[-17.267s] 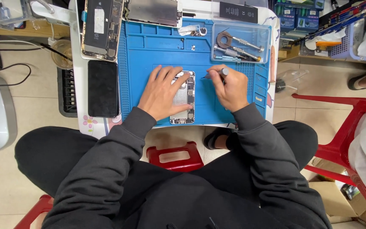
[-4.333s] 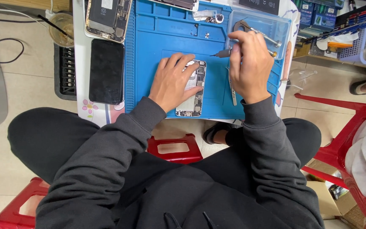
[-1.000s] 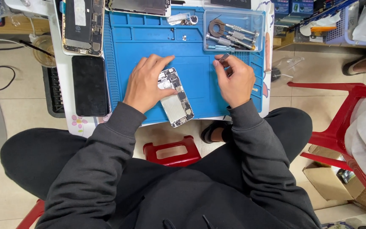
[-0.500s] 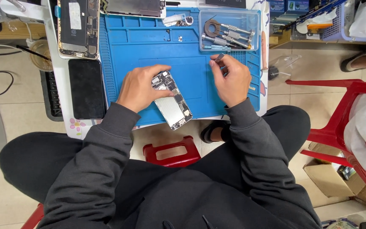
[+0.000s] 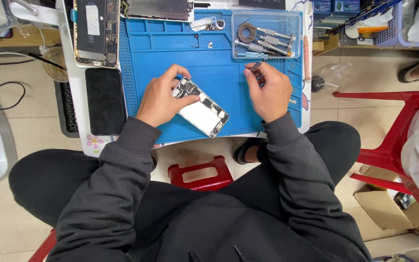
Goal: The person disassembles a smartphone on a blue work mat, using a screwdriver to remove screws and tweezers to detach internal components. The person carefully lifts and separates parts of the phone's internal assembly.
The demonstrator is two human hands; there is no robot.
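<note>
— Where does the opened phone body (image 5: 201,107) lie?

— On the blue work mat (image 5: 146,68), tilted: its long axis runs from the upper end under the left fingertips down and away toward the mat's near edge. The circuit end sits at the fingers, the pale battery end points off toward the right forearm.

— How is the left hand (image 5: 160,99) set on it?

— Thumb and fingers are clamped around the upper end, thumb on the near side, fingers curled over the far corner. The rest of the body juts out free past the palm.

— And the right hand (image 5: 269,91)?

— Just beside the phone's lower end, not touching it. Its fingers are pinched together on a small dark tool (image 5: 255,67), tip pointing up and away from the phone.

— So which hand is nearer?

— The left, plainly; it has the phone. The right hangs near, between the phone and the clear tray of tools (image 5: 266,36) beyond its fingertips.

— Anything past the left hand?

— A black screen panel (image 5: 105,101) lies flat outside its knuckles, apart from the mat.
</note>
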